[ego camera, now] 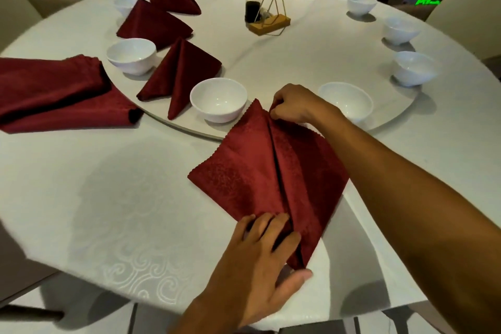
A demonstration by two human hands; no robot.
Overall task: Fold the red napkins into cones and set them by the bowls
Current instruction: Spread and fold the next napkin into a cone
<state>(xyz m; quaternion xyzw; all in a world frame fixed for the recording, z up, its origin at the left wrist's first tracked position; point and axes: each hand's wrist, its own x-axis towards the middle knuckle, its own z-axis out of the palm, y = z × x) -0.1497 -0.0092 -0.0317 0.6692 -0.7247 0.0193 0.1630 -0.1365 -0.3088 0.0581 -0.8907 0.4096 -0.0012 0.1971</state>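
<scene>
Hands on fourth napkin (pixel 260 171): left hand (pixel 268 249) presses near corner flat, right hand (pixel 292 106) pinches far fold
Three cones (pixel 179 76) stand by bowls (pixel 218 99); unfolded stack (pixel 54 89) waits on worktop (pixel 108 184), six bowls unserved

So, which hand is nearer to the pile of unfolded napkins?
Left. The left hand presses the napkin being folded at its near corner; the right hand pinches its far tip, farther from the pile.

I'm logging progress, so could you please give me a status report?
Left hand pressing napkin flat; right hand pinching its far corner. Nothing in the way.
</scene>
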